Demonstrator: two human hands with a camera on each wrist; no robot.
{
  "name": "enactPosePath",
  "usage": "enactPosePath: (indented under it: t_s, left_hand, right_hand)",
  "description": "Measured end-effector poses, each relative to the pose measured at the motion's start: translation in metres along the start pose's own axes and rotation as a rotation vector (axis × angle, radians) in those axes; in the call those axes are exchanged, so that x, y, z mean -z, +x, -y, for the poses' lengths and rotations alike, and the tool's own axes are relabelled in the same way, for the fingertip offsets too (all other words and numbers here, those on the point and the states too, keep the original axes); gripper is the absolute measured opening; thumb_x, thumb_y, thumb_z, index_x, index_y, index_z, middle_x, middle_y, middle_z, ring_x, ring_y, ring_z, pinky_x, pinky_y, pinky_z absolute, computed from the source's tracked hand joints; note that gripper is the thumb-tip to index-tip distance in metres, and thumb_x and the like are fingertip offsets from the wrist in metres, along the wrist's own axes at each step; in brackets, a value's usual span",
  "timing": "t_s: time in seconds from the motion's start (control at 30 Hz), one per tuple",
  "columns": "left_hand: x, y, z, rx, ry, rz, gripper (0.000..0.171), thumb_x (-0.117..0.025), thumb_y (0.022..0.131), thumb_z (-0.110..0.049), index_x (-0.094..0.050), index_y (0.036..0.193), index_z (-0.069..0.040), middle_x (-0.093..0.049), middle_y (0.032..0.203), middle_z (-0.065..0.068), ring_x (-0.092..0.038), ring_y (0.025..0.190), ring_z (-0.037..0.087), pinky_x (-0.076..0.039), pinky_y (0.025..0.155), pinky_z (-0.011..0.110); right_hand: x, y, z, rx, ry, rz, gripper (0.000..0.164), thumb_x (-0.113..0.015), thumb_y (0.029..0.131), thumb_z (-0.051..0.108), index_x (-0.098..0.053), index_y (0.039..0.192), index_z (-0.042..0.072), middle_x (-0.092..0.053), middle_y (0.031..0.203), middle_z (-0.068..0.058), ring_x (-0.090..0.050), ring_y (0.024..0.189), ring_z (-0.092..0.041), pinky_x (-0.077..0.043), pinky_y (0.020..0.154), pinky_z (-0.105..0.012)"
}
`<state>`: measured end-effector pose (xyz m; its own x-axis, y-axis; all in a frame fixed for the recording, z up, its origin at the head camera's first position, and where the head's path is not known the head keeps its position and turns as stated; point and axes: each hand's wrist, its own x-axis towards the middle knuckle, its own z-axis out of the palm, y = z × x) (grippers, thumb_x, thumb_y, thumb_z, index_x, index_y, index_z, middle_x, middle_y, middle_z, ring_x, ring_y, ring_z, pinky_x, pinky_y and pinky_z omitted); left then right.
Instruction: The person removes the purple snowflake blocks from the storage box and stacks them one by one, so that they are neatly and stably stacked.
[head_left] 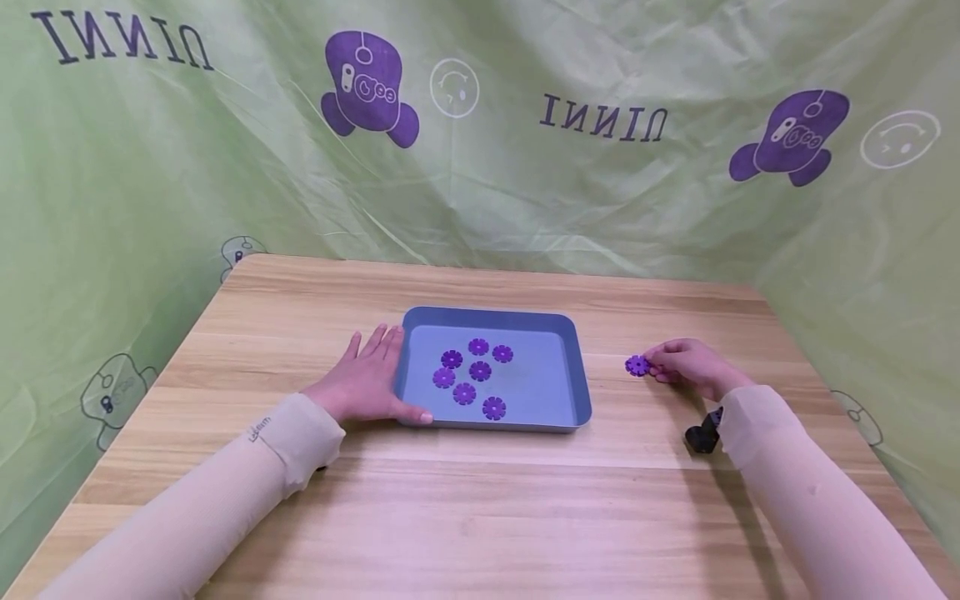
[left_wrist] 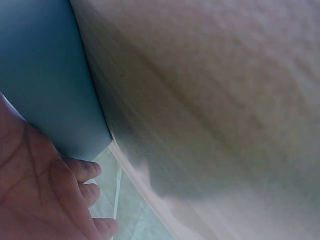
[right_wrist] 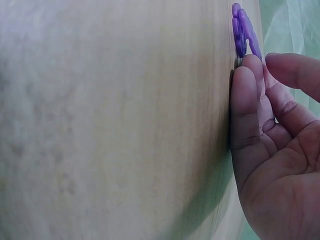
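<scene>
A shallow blue-grey tray lies on the table, with several purple notched snowflake discs flat in its left and middle part. My left hand rests against the tray's left wall, fingers straight and spread, thumb at the front left corner. In the left wrist view the palm is beside the tray's outer wall. To the right of the tray, my right hand pinches a purple snowflake disc low over the table. Seen edge-on in the right wrist view, purple pieces overlap beyond the fingertips.
The wooden table has light grain. A green printed cloth hangs behind it and at both sides. A small black device shows under the right wrist, by the sleeve.
</scene>
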<state>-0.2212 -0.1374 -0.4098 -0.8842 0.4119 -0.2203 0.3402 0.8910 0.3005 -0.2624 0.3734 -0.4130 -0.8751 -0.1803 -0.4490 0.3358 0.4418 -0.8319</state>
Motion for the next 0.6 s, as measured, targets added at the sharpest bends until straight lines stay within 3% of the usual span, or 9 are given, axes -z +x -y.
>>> enactPosePath:
  t_s: [0.6]
  left_hand:
    - [-0.0007, 0.0001, 0.0017, 0.005, -0.012, 0.002, 0.149, -0.073, 0.068, -0.085, -0.005, 0.161, 0.010, -0.007, 0.170, 0.025, 0.003, 0.157, 0.039, 0.006, 0.123, 0.059]
  right_hand:
    - [-0.0009, -0.0020, 0.0036, -0.004, -0.053, -0.005, 0.030, -0.051, 0.109, 0.010, -0.059, 0.123, -0.015, -0.067, 0.092, 0.001, -0.062, 0.082, -0.007, -0.057, 0.077, -0.022]
